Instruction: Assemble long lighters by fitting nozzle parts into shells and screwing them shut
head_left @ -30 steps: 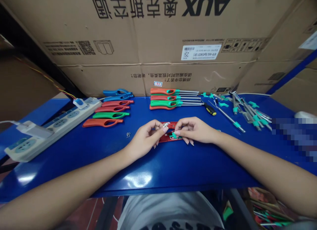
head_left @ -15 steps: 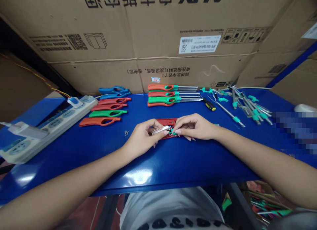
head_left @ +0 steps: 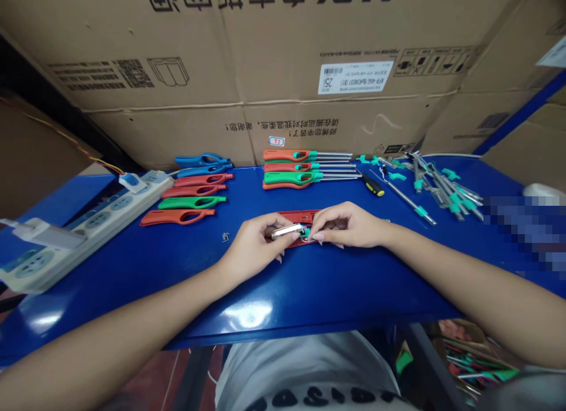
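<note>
My left hand [head_left: 259,243] pinches a small clear-and-silver gas tank [head_left: 286,230] between thumb and fingers, tilted slightly up to the right. At the tank's right end my right hand [head_left: 345,225] grips a small green trigger piece [head_left: 308,232], its fingertips closed round it and partly hiding it. A thin white wire shows by those fingertips. Beneath both hands lie the opened red lighter shell halves [head_left: 297,216], mostly covered by my fingers. A few tiny screws [head_left: 225,237] rest on the blue table left of my left hand.
Empty lighter handles [head_left: 188,203] line the left side beside a white power strip [head_left: 95,222]. Assembled lighters [head_left: 292,178] lie at the back centre. A black-and-yellow screwdriver [head_left: 374,185] and a heap of metal lighter tubes [head_left: 451,193] are at right. A cardboard wall [head_left: 247,75] closes the back.
The gas tank has rolled slightly in my left fingers, and my right fingertips have shifted a little at the green piece. Otherwise both hands stay in place.
</note>
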`<state>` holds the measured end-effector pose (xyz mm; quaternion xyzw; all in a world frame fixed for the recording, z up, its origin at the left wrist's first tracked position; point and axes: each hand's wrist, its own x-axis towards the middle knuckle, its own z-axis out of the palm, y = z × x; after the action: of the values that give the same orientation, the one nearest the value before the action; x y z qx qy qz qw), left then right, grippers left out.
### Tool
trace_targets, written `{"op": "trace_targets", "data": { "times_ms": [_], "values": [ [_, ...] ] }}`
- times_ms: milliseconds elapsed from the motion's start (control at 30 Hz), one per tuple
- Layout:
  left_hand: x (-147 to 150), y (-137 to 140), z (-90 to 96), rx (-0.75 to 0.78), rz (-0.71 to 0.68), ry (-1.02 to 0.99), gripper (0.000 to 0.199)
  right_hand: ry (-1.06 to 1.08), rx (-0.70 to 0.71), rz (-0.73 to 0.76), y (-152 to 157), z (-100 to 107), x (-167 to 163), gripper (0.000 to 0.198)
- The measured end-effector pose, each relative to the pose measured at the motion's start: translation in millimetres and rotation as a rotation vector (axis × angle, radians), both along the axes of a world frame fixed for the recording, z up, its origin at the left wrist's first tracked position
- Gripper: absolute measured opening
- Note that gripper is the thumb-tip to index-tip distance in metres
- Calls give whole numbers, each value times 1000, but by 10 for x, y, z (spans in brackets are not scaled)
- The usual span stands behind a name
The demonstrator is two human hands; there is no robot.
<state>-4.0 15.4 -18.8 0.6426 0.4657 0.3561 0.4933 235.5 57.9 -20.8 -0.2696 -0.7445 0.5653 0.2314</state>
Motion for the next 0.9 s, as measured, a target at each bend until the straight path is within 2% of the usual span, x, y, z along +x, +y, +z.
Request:
{"op": "trace_targets", "data": {
  "times_ms": [533, 900],
  "values": [
    [0, -8, 9, 15, -35, -15, 27, -42, -29, -105, -2, -5, -31, 40],
    [3, -6, 17, 18, -20, -22, 28, -2, -56, -177, 6, 14, -34, 37]
  ]
}}
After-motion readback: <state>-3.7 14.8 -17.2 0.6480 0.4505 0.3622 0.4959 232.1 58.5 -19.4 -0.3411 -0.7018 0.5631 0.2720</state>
